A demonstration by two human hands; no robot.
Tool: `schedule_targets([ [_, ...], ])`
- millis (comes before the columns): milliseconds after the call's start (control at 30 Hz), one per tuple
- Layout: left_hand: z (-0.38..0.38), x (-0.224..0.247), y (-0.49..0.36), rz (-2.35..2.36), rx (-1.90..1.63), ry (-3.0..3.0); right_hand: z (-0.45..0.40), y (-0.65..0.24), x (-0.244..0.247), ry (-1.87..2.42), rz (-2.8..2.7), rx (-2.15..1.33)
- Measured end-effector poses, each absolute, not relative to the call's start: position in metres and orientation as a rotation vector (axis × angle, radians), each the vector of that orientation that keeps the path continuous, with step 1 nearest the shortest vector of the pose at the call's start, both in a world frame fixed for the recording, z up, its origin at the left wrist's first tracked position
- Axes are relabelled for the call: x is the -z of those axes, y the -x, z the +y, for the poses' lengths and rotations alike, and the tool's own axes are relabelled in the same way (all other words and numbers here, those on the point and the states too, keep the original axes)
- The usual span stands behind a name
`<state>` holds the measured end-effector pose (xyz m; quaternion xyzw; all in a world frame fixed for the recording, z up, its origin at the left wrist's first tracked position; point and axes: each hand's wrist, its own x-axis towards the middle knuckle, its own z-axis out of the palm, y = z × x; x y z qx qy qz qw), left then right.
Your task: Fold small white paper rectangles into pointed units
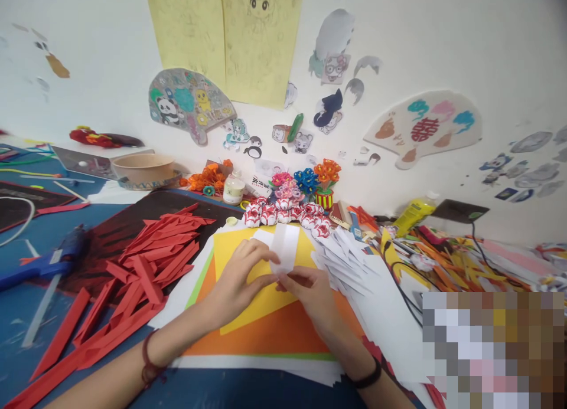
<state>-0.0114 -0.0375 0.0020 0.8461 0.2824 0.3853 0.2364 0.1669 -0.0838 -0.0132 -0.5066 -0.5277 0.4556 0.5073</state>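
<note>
Pinching the near end of a white strip (287, 246): right hand (312, 294), thumb and fingertip pressed together on it. Left hand (239, 273) sits just beside, thumb and index curved in a C, tips at the strip's left edge and near corner; from where I stand, can't tell if they grip or only touch.

Key relation: strip lies just ahead of both fingertip sets, between the hands. Long axis runs away from the person, roughly upright to view, far end pointing off beyond the fingers. Right hand nearer, already on it; left comes in from the side. Left part of strip looks greyer than the right; fold or not, unclear.

Under the hands: yellow sheet (266, 297), with orange sheet (266, 338) showing nearer the wrists. Left of left hand: heap of red folded strips (150, 279), then blue glue gun (57, 258) farther out on the bench (221, 391). Right of right hand: fanned white slips (345, 264). Beyond both hands: red-and-white paper pieces (287, 216) in a cluster.
</note>
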Motion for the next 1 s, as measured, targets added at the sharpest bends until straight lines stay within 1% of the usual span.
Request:
schedule_targets([
  [167, -0.04, 0.011, -0.001, 0.958, -1.124, -1.868, -0.086, -0.163, 0.017, 1.201, -1.268, -1.09],
  [300, -0.039, 0.018, -0.005, 0.894, -1.116, -1.64, -0.087, -0.163, 0.02, 1.212, -1.244, -1.078],
  [467, -0.039, 0.019, -0.006, 0.963, -1.002, -1.676, -0.086, -0.162, 0.021, 1.185, -1.171, -1.136],
  [733, -0.044, 0.016, -0.006, 1.049, -1.044, -1.728, -0.086, -0.16, 0.018, 1.145, -1.107, -1.252],
  [1000, -0.047, 0.012, -0.004, 1.107, -1.052, -1.833, -0.086, -0.163, 0.014, 1.164, -1.139, -1.243],
])
